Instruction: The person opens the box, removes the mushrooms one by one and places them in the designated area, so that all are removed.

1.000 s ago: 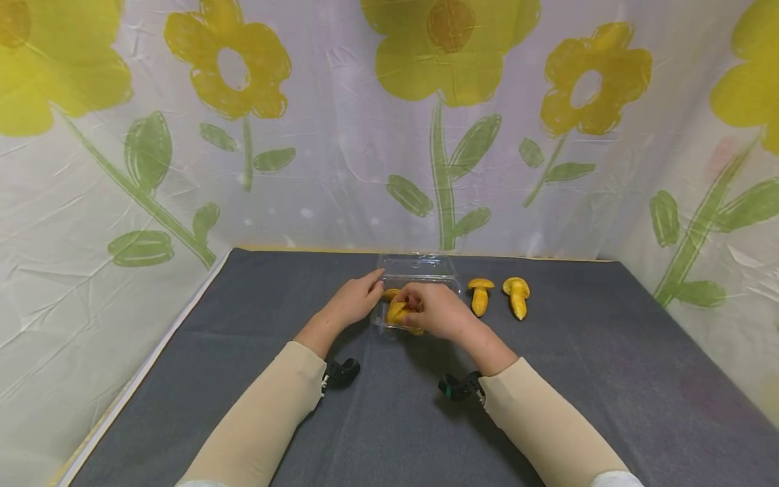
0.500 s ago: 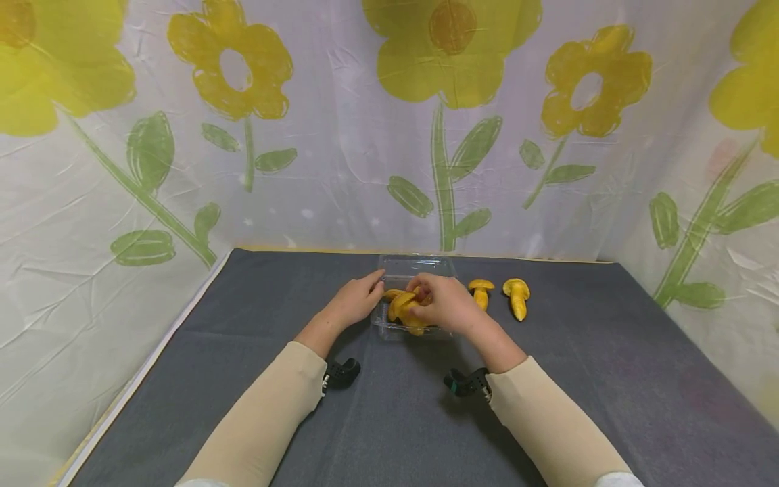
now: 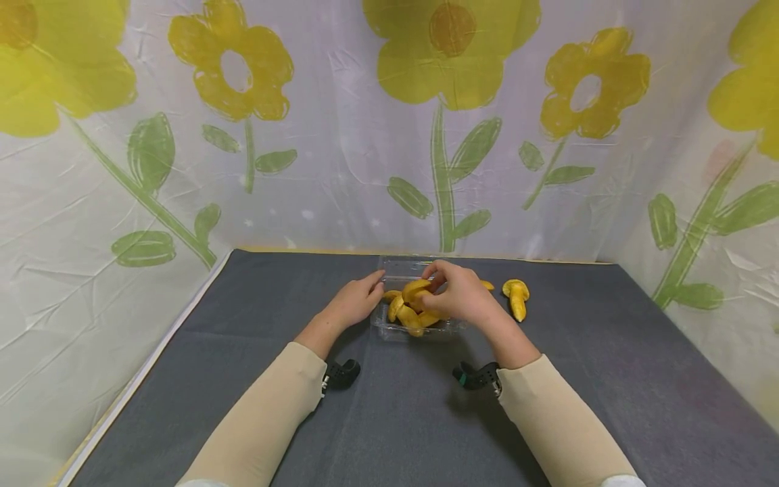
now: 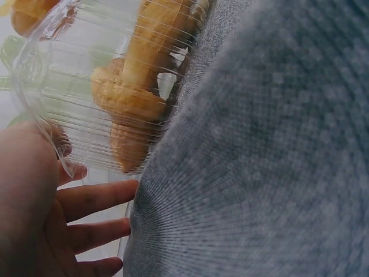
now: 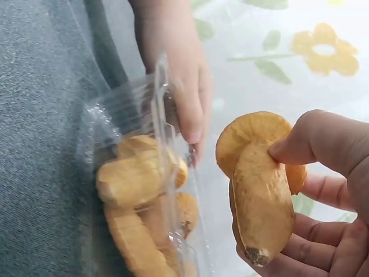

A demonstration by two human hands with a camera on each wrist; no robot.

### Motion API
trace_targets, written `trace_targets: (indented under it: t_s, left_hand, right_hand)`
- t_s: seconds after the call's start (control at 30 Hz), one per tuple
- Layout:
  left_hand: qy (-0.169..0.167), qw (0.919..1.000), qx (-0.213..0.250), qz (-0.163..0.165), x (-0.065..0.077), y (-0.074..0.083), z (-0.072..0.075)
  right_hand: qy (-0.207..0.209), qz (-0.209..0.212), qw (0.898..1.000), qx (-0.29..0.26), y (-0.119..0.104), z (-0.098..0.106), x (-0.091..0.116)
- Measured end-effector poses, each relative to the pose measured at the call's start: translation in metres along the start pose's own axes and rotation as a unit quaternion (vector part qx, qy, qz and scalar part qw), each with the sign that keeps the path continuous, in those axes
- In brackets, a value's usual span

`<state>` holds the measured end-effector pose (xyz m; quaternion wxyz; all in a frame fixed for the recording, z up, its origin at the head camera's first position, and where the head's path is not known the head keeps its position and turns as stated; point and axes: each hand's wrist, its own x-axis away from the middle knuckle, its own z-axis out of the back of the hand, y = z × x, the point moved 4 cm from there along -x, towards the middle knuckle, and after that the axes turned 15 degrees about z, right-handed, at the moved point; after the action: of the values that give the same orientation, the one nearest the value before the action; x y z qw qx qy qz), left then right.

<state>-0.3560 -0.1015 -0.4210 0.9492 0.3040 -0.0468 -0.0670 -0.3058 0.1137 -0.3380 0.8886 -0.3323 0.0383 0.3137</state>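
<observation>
A clear plastic box (image 3: 449, 329) holds several yellow mushrooms (image 5: 130, 184). My left hand (image 3: 353, 301) pinches the box's left rim between thumb and forefinger, its other fingers spread outside the wall in the left wrist view. Above the box, my right hand (image 3: 458, 291) pinches a yellow mushroom (image 5: 262, 196) with the thumb on its stem, cap up in the right wrist view. More yellow surface shows behind that mushroom; whether it is a second one I cannot tell.
Right of the box a mushroom (image 3: 516, 297) lies on the dark grey tablecloth (image 3: 365, 419). Another mushroom (image 3: 487, 285) is mostly hidden by the right hand. The box's clear lid (image 3: 404, 265) stands back behind it. A flower-printed curtain (image 3: 328, 169) surrounds the table.
My right hand has risen slightly and moved right, lifting a mushroom out of the pile in the box. It now covers most of the nearer loose mushroom. The left hand stays put.
</observation>
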Motion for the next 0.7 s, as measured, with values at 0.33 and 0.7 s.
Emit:
trace_targets:
  t_s: [0.33,0.7]
  left_hand:
    - [-0.003,1.0000,0.000,0.000,-0.001,-0.002,-0.001]
    - [-0.005,1.0000,0.004,0.000,-0.003,-0.002,0.000]
  right_hand:
    - [0.022,-0.015,1.000,0.006,0.005,0.014,0.003]
    - [0.049,-0.028,0.998,-0.009,0.009,0.031,0.007]
